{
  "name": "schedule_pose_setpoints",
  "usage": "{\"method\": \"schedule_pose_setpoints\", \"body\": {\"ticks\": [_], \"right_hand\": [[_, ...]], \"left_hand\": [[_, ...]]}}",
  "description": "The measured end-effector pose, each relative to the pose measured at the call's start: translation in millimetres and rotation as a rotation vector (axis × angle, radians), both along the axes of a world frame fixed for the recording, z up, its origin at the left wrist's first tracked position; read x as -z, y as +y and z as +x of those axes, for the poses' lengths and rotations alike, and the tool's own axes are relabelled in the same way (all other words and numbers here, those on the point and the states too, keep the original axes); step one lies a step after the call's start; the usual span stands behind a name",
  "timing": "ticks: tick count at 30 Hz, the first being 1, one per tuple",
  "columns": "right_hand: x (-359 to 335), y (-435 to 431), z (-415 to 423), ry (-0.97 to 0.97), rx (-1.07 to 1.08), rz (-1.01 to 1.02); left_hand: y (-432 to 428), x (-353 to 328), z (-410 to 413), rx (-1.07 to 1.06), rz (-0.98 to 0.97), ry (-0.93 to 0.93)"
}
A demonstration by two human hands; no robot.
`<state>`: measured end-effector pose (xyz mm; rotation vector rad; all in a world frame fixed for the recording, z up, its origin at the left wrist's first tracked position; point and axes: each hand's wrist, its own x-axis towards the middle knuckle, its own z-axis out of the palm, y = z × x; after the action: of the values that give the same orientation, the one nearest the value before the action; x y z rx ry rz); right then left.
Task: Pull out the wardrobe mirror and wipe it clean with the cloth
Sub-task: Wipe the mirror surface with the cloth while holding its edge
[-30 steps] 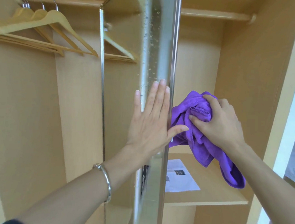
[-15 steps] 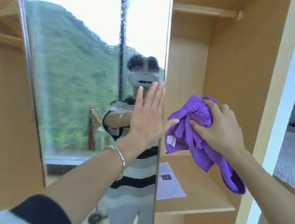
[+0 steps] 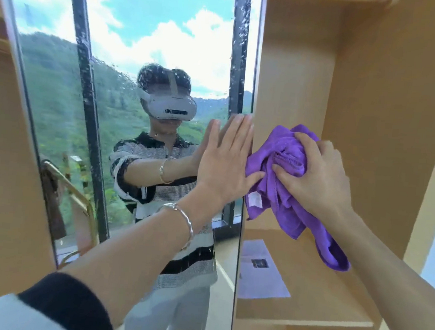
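The mirror stands tall inside the wardrobe, and its long side runs up and down. It faces you now, and small water drops sit on the glass. Your left hand lies flat on the mirror, close to the mirror's right edge, with the fingers spread wide and pointing up. It holds nothing; it only presses on the glass. Your left arm reaches up and forward to the mirror, and a silver bracelet sits on the wrist.

Your right hand is just to the right of the mirror's edge, in front of the wardrobe's open part. Its fingers are closed tight on the purple cloth, which is all bunched up, with one end hanging down. The cloth touches the thumb of your left hand and sits right beside the mirror's edge. So the glass lies to the left of the cloth, and I think you only need to slide the cloth left onto the wet glass
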<state>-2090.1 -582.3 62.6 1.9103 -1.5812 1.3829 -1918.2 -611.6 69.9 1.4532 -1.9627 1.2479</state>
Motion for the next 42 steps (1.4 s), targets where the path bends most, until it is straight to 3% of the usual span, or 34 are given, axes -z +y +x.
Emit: {"method": "schedule_pose_setpoints", "body": {"ticks": [7, 13, 24, 30, 38, 42], "right_hand": [[-24.7, 25.9, 28.1, -0.018, -0.032, -0.218], [-48.3, 50.0, 83.7, -0.028, -0.171, -0.377], [-64.5, 42.8, 214.6, 0.065, -0.264, -0.377], [-72.0, 32.6, 270.5, 0.005, -0.340, -0.382], [-64.2, 20.9, 278.2, 0.027, -0.188, -0.165], [-60.7, 14.1, 280.5, 0.038, -0.203, -0.180]], "left_hand": [[28.6, -10.7, 45.7, 0.120, -0.137, 0.125], [50.7, -36.1, 115.9, 0.002, -0.170, 0.207], [73.7, -44.4, 229.4, -0.060, -0.100, 0.322], [66.3, -51.0, 286.6, 0.028, -0.054, 0.603], [50.7, -58.9, 290.0, 0.266, 0.055, 0.621], [55.8, -60.7, 279.1, 0.468, 0.182, 0.761]]}}
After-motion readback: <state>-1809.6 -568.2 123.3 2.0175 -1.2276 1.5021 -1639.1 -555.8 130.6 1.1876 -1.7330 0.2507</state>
